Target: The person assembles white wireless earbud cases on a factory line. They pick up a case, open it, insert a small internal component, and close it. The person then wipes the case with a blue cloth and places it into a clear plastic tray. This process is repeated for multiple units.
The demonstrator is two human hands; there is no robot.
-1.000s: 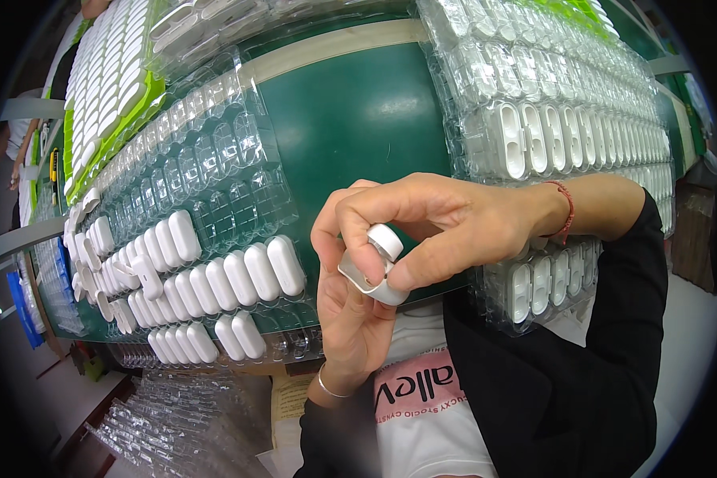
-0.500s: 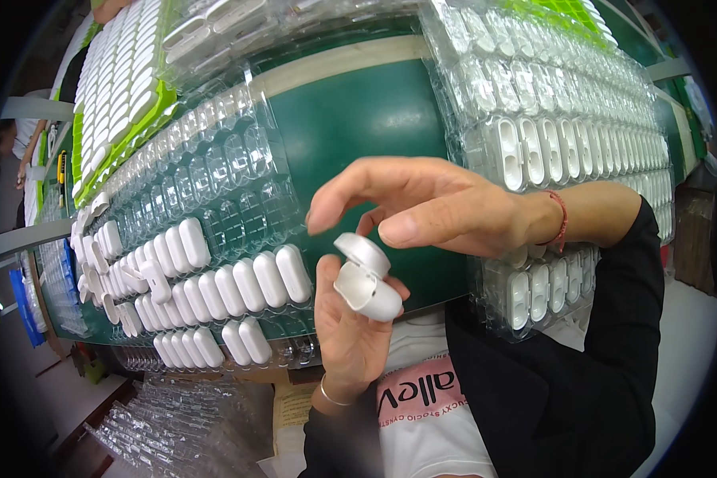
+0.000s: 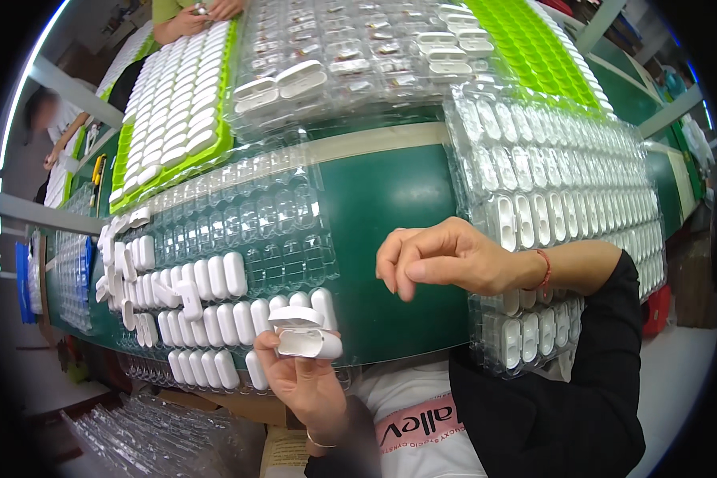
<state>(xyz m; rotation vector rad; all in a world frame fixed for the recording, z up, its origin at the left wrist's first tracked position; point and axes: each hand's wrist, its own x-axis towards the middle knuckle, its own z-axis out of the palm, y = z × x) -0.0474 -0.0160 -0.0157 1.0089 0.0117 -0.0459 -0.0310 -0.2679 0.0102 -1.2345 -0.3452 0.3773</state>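
Note:
In my left hand (image 3: 315, 390), a white earbud charging case (image 3: 301, 344) sits with its hinged lid raised and its hollow inside facing up. My fingers grip it from below and at its left side. Apart from it, to the right above the green table, my right hand (image 3: 450, 259) hangs with fingers loosely curled together; nothing shows in them. Left of the case, several rows of closed white cases (image 3: 235, 323) lie on a clear plastic tray (image 3: 275, 239). Some loose white pieces (image 3: 119, 271) are heaped at that tray's left end.
At the right stands a clear blister tray (image 3: 566, 171) of white case shells. Farther back are a clear tray (image 3: 350, 72) of parts, a green tray (image 3: 171, 103) of white cases and another green tray (image 3: 526, 48). A co-worker's hands (image 3: 207, 12) show at the top.
My left hand has moved left and down with the open case. My right hand has drawn away from the case, its fingers curling in. The view has shifted, showing more of the table's far side.

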